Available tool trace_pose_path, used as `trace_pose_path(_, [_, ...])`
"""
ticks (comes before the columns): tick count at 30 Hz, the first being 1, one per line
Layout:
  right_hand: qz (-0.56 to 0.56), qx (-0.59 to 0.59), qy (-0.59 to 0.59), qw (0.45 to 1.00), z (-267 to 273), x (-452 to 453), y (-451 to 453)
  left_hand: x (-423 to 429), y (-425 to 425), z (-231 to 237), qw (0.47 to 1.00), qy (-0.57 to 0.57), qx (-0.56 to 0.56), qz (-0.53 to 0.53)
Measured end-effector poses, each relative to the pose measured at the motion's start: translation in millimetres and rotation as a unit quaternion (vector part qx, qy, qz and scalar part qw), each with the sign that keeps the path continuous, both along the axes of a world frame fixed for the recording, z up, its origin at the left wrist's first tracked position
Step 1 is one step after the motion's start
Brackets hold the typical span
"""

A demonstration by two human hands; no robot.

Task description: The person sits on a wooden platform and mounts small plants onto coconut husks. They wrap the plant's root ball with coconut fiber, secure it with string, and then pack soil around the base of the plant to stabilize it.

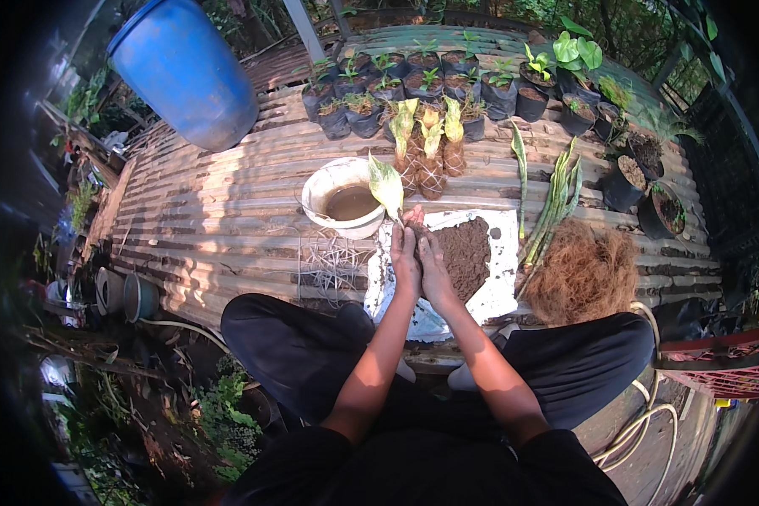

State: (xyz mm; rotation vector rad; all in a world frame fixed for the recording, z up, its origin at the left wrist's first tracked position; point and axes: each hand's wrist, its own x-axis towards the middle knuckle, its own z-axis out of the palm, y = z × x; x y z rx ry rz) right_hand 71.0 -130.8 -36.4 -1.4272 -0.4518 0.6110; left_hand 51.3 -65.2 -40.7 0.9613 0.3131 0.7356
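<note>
My left hand (406,260) and my right hand (434,269) are pressed palm to palm around the base of a pale green variegated leaf cutting (386,185). Its blade sticks out beyond my fingertips, and what lies between the palms is mostly hidden. Dark soil coats my fingers. Just right of my hands, a mound of moist soil (467,259) rests on a white plastic sack (505,278). A white bucket (313,190) of murky water stands to the left, beyond a tangle of pale string (332,265).
Leaf cuttings with string-wrapped fibre bases (431,174) stand ahead. Behind them are several black bags of seedlings (424,85). Snake plant leaves (553,202) and brown coconut fibre (582,272) lie right. A blue drum (186,73) stands far left on corrugated sheeting (183,202).
</note>
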Motion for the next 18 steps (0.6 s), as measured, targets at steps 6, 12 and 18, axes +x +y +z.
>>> trace_pose_path(6, [0.000,-0.059,-0.195,0.979,1.4,-14.9,0.2,3.3,11.5,-21.1,0.997,-0.046,-0.056,-0.001])
trace_pose_path(12, [-0.031,-0.113,-0.345,0.931,-8.6,-13.4,0.2,-2.4,13.6,-24.5,0.994,-0.022,-0.103,-0.015])
trace_pose_path(18, [-0.042,-0.199,-0.415,0.887,-1.0,-13.2,-3.8,-2.1,14.1,-37.5,0.989,-0.005,-0.147,-0.006])
